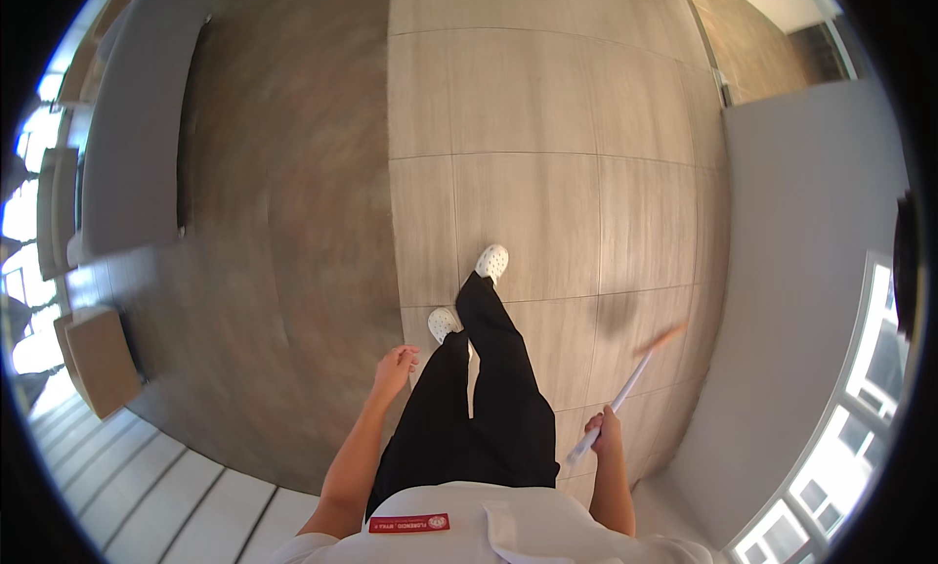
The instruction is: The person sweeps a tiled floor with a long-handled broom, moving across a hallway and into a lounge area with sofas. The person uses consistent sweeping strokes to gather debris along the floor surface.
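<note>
My right hand [604, 428] grips the white shaft of a stick-like tool [632, 382] at my right side. The shaft slants forward and to the right, over the tiled floor, and ends in a blurred orange-brown crosspiece [662, 340]. What kind of tool it is cannot be told. My left hand [396, 368] hangs beside my left thigh, its fingers loosely curled around nothing. Below me are black trousers [506, 388] and white perforated clogs [492, 262], the right foot ahead of the left.
Light tiles [524, 95] meet a darker brown floor [308, 197] on the left. A grey wall [799, 212] with windows [835, 447] runs along the right, near a doorway [747, 43]. At the left stand a long grey table [139, 139] and tan chairs [102, 355].
</note>
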### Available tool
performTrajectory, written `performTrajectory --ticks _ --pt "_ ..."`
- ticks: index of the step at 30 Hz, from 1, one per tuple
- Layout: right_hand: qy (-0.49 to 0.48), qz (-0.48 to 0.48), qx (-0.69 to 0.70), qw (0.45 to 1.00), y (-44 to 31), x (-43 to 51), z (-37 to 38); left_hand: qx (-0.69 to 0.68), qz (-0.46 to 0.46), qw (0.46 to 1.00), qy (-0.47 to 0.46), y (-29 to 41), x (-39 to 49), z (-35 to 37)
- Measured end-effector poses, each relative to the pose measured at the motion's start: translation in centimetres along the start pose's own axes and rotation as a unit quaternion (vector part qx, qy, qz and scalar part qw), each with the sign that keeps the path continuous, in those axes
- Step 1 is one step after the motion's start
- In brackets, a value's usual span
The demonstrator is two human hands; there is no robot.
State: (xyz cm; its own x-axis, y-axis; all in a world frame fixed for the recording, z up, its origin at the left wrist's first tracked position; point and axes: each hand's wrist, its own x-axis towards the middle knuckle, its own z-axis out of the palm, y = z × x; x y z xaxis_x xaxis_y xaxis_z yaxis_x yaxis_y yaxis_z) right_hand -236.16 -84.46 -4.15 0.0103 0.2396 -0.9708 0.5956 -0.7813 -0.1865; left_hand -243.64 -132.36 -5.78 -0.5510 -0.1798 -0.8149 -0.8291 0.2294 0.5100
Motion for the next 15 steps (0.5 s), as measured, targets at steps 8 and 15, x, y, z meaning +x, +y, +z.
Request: performTrajectory --ticks 8,15 --pt "-0.206 0.045 0.068 0.975 2.8 4.7 21.6 0.058 0.031 0.997 -0.028 11.5 5.3 0.2" --pt "-0.380 0.174 0.138 0.898 -7.3 1.3 54.0 0.139 0.051 0.989 -0.028 19.8 7.1 2.2"
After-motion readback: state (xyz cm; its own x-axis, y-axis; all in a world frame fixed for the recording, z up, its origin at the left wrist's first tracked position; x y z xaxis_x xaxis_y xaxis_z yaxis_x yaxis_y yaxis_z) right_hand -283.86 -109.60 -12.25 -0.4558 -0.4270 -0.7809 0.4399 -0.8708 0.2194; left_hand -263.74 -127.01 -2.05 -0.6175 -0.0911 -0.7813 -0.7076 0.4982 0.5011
